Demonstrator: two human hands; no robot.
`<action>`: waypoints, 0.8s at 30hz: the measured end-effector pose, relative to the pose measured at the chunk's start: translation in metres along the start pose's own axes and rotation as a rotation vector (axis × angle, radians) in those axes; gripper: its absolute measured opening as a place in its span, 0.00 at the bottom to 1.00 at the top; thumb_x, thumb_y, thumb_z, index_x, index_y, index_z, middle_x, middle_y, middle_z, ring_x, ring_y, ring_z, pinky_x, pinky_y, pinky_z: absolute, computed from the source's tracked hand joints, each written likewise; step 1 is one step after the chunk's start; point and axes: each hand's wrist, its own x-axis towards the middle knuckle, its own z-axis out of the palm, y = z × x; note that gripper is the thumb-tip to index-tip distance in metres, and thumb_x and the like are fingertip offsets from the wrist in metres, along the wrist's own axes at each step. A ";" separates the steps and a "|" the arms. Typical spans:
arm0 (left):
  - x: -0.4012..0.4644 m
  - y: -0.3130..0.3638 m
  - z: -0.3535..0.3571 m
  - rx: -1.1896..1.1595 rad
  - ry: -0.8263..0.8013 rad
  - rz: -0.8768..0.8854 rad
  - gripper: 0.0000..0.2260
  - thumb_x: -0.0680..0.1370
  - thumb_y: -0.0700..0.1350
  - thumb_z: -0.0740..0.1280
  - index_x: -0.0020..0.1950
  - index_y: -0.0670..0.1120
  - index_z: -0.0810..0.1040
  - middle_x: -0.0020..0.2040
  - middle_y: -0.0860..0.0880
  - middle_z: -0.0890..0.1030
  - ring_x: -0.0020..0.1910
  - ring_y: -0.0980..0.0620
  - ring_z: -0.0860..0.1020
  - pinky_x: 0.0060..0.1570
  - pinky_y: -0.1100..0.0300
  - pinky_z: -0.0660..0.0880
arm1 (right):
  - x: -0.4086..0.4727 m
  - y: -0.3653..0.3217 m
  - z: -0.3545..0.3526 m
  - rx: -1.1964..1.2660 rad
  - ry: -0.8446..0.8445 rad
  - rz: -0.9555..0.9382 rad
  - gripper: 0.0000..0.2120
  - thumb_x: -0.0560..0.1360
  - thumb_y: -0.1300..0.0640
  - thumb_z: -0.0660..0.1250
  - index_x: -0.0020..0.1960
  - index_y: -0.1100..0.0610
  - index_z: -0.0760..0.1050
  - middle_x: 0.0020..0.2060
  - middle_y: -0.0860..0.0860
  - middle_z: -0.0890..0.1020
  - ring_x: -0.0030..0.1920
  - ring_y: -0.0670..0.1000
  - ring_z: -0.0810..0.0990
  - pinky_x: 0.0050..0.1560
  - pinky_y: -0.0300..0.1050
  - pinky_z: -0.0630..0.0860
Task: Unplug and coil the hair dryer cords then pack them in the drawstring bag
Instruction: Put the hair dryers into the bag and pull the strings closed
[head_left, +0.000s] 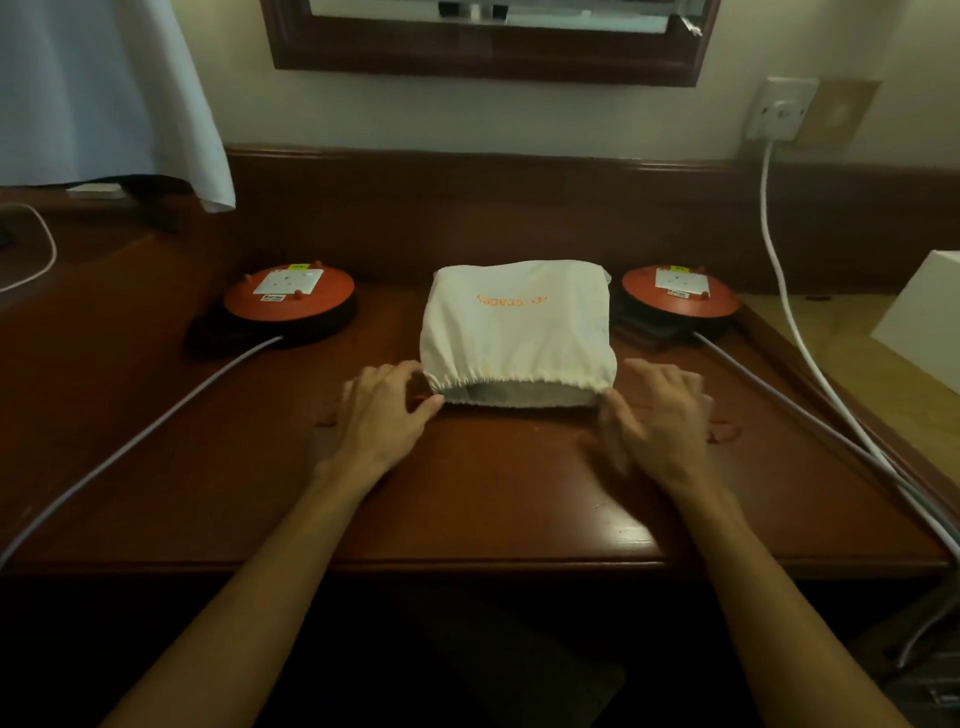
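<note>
A cream drawstring bag (517, 332) with orange lettering lies bulging in the middle of the wooden desk (467, 509), its gathered mouth facing me. Its contents are hidden, and no hair dryer or dryer cord shows. My left hand (382, 415) lies at the mouth's left corner, fingers spread, thumb touching the hem. My right hand (660, 421), slightly blurred, lies at the right corner the same way. A thin orange drawstring (724, 430) runs along the desk out from under the right hand.
Two round orange cable reels with sockets on top flank the bag: the left reel (291, 301) and the right reel (680, 293). A grey cable (130, 447) leaves each reel towards me. A white cable (779, 270) hangs from a wall socket (782, 109). A white box (924, 322) stands at the right.
</note>
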 end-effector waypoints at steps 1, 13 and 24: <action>0.006 0.004 0.004 -0.034 -0.059 -0.009 0.20 0.78 0.54 0.71 0.67 0.49 0.77 0.60 0.48 0.80 0.62 0.47 0.75 0.62 0.49 0.71 | 0.002 -0.001 0.005 -0.016 -0.086 -0.026 0.19 0.78 0.46 0.68 0.67 0.52 0.74 0.58 0.49 0.77 0.63 0.54 0.70 0.60 0.53 0.63; 0.008 -0.022 -0.005 -0.357 0.249 -0.183 0.05 0.74 0.44 0.77 0.46 0.42 0.87 0.42 0.47 0.85 0.37 0.56 0.77 0.38 0.68 0.70 | 0.005 0.019 0.005 0.201 0.036 0.201 0.12 0.80 0.58 0.68 0.43 0.64 0.83 0.36 0.56 0.83 0.36 0.52 0.76 0.41 0.44 0.70; 0.013 0.012 0.025 -0.037 0.165 0.090 0.22 0.75 0.60 0.69 0.63 0.49 0.79 0.58 0.48 0.78 0.60 0.48 0.72 0.61 0.54 0.65 | 0.015 -0.026 0.022 0.017 -0.099 -0.049 0.18 0.78 0.43 0.68 0.60 0.54 0.79 0.54 0.51 0.81 0.58 0.53 0.76 0.63 0.54 0.65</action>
